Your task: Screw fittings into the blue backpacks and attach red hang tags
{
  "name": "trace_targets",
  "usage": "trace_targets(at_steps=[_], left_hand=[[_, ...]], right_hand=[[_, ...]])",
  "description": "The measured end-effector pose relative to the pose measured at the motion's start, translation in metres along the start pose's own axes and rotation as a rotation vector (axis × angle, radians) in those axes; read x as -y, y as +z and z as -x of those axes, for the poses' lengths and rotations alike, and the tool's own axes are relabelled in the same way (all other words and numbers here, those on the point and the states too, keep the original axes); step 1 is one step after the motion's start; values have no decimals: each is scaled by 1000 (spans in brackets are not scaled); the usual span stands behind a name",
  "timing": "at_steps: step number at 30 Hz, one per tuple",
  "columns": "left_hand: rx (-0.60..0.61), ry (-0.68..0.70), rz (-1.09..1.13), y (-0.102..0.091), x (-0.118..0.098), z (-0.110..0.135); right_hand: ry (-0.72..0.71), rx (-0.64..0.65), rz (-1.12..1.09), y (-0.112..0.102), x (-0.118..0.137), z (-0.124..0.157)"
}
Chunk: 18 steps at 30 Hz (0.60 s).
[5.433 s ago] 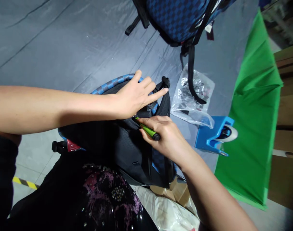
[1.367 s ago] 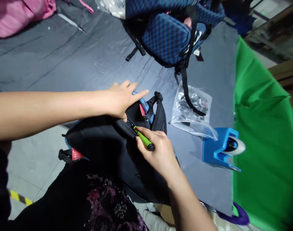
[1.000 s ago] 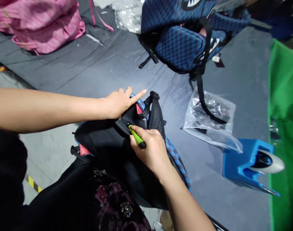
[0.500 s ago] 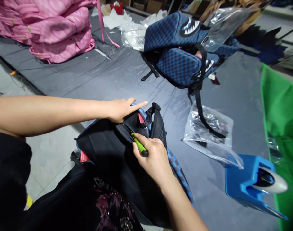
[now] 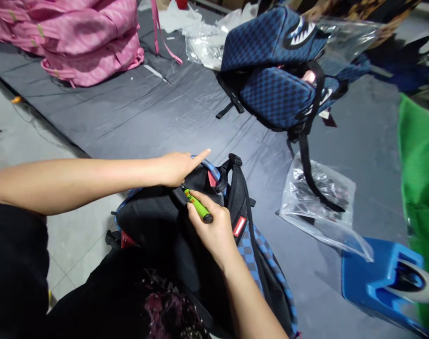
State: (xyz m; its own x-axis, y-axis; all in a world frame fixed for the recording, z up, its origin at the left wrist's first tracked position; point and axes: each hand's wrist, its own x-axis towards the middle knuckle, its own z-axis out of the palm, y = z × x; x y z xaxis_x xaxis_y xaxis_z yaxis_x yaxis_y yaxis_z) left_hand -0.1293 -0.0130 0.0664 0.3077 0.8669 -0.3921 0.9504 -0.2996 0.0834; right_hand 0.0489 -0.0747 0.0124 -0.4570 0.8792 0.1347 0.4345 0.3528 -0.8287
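A black and blue-checkered backpack [image 5: 158, 221] lies back-side up against my lap at the table's near edge. My left hand [image 5: 179, 165] rests on its top rim, index finger stretched out, the other fingers curled over the fabric. My right hand [image 5: 210, 228] is closed round a small green-handled tool [image 5: 197, 207]. The tool's tip points into the black strap area near the top of the backpack, just under my left hand.
A second blue checkered backpack [image 5: 281, 70] with a shark-mouth print lies at the back. Pink backpacks [image 5: 80, 37] are piled at the far left. A clear plastic bag of small parts [image 5: 320, 197] and a blue tape dispenser [image 5: 391, 282] lie right, by green cloth [image 5: 419, 174].
The view has tilted up, showing more of the far table. The backpack has shifted slightly, exposing a red tag and more blue checkered side. Both hands keep their hold at the strap.
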Motion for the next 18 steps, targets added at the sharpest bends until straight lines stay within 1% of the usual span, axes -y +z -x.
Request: trace_targets(at_steps=[2, 6, 10, 15, 18], left_hand=[[-10, 8, 12, 3, 4, 0], [-21, 10, 4, 5, 7, 0], [-32, 23, -14, 7, 8, -3], [-33, 17, 3, 12, 9, -7], [-32, 13, 5, 13, 9, -8]], right_hand=[[17, 10, 15, 2, 2, -5], [23, 18, 133, 3, 5, -11], [27, 31, 83, 4, 6, -11], [32, 3, 156, 7, 5, -12], [35, 30, 133, 4, 3, -12]])
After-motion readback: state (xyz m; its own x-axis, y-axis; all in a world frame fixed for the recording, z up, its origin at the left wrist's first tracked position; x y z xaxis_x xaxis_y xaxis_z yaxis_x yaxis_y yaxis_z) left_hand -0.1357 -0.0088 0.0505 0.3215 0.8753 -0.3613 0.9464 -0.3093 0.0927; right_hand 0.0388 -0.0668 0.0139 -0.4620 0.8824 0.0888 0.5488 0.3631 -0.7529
